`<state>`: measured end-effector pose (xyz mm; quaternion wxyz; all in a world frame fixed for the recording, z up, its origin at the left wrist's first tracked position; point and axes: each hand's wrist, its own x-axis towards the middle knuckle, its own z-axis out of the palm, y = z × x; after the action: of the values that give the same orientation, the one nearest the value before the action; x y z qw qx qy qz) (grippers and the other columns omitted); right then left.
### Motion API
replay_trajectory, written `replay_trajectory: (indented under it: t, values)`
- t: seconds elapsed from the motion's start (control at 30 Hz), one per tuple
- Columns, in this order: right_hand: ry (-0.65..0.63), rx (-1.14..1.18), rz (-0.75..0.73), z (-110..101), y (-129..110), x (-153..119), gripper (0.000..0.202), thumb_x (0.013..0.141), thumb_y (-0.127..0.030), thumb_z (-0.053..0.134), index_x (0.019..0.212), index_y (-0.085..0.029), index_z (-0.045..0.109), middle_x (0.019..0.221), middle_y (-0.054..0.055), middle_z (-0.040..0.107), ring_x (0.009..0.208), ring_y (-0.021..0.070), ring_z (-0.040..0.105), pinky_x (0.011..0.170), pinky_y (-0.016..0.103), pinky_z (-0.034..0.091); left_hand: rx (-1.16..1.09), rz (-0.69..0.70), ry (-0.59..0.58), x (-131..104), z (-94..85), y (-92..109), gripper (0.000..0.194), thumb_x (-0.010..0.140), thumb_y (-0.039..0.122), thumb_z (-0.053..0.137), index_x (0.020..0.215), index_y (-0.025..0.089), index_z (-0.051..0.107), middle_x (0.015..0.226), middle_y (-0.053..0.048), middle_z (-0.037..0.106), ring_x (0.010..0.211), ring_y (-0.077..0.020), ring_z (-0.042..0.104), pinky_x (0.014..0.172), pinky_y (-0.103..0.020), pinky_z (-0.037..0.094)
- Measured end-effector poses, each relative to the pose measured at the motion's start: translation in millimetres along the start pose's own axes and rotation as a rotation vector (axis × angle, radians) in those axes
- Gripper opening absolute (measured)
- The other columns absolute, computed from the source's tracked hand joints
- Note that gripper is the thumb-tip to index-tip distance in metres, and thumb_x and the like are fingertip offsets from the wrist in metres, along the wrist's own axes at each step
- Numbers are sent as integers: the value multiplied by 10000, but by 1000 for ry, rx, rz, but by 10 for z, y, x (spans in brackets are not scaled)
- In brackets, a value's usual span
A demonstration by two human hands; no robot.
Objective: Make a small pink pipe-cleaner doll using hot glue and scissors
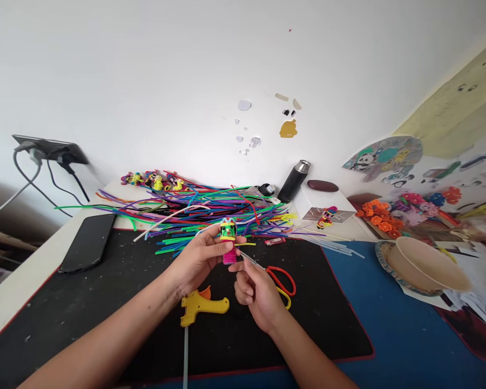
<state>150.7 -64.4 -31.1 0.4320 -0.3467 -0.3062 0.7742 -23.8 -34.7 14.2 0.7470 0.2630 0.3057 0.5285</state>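
Observation:
A small doll (229,243) with a green face, a yellow band and a magenta body is held upright over the black mat (146,335). My left hand (198,256) grips it from the left with thumb and fingers. Just to its right is my right hand (255,289), its fingers curled and the index finger near the doll's lower end; whether anything is pinched there is too small to tell. Scissors (283,281) with red and yellow handles lie beside and partly behind that hand. Below my left hand rests a yellow glue gun (202,308) with a glue stick in it.
Many coloured pipe cleaners (178,210) spread along the back. A phone (88,243) lies at left, finished dolls (157,181) at back left. Behind stand a black flask (294,181) and white box (328,202); a beige bowl (431,265) is at right.

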Motion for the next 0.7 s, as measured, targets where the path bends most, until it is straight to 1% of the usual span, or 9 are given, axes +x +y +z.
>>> replay_trajectory:
  t: [0.07,0.13,0.2,0.3,0.43,0.53,0.7]
  values:
    - [62,-59,-63,-58,-72,5,438,886,-569,792,889,-134,742,493,-116,348,417,55,248,460,243,151,-12,-15,18,4,-1,23,350,768,84,902,1031,147,680,1074,-187,834,760,-214,780,745,-305,605]
    - [110,-132,-120,-93,-175,17,413,893,-545,792,872,-135,741,501,-115,340,425,54,258,465,242,161,-20,-45,36,2,14,34,354,769,74,894,1026,146,662,1073,-201,832,737,-209,775,739,-302,601]
    - [133,-198,-183,-102,-302,32,397,875,-527,806,881,-134,752,500,-117,325,433,56,243,460,242,149,-23,-75,49,-7,38,39,356,778,64,878,1040,144,650,1067,-210,831,722,-205,770,729,-298,593]
    - [150,-273,-265,-74,-505,50,324,867,-462,807,907,-143,760,506,-108,344,448,66,241,452,242,162,-6,-98,37,-25,69,42,357,804,67,850,1101,127,660,1090,-221,826,701,-198,756,700,-295,576]
    - [161,-373,-366,-9,-711,59,253,899,-399,721,778,-181,676,491,-100,363,428,71,299,459,245,197,17,-103,2,-37,78,41,362,821,79,836,1143,121,678,1129,-228,819,696,-193,744,665,-288,561]
    - [161,-437,-372,30,-781,68,244,890,-363,670,719,-204,598,481,-106,348,418,72,296,454,249,195,31,-112,-17,-38,72,30,370,817,88,840,1151,124,684,1126,-222,821,691,-187,738,666,-279,564]
    - [181,-465,-382,49,-798,105,246,868,-343,638,679,-226,532,498,-111,313,426,75,269,444,255,183,39,-124,-14,-48,70,13,379,817,99,846,1163,127,693,1122,-216,824,688,-182,732,671,-279,563]
